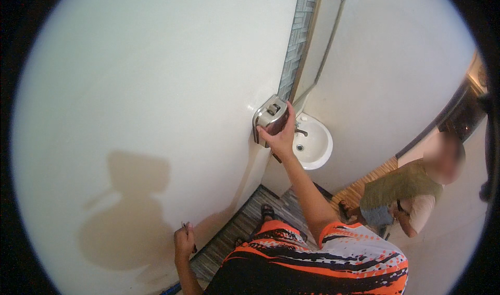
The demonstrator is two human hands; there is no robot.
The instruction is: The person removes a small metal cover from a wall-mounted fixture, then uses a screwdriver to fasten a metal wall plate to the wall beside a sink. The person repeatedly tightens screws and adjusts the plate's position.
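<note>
My right hand reaches up and grips a boxy dispenser with a silver casing and a dark front. Its thumb lies on the near side and the fingers wrap the far side. The dispenser is at the white wall, beside the sink; whether it is fixed there I cannot tell. Low on the left, my left hand is closed round a slim dark tool. Only its ends stick out of the fist, so its exact kind is hidden.
A white washbasin with a dark tap stands in the corner, below a framed mirror. To the right, another person stands near a doorway. Dark striped tiles cover the floor, and my shadow falls on the wall.
</note>
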